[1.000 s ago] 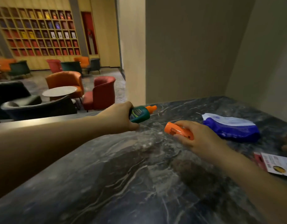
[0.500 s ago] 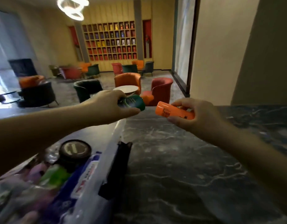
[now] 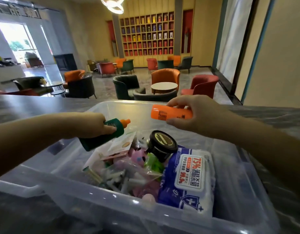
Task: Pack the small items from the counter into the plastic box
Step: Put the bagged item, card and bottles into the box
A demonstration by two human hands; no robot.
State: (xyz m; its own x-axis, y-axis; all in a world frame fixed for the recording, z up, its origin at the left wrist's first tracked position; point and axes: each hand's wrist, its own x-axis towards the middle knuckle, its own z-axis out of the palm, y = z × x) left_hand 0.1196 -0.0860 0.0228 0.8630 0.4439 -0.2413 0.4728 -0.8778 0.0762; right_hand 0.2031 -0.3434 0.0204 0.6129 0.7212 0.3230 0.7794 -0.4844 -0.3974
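Both hands have swung from the tabletop to above the plastic box, the left hand gripping a green bottle at nine o'clock, the right hand pinching an orange tube at one o'clock, so releasing both among the packed items seems next.

Only readable bit was "75%" and "99.9%" on the blue-and-white soft wipes pack; the orange tube's print was too small.

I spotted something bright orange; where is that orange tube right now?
The orange tube is in the right hand, held in the air over the far side of the plastic box, above the black-lidded jar.
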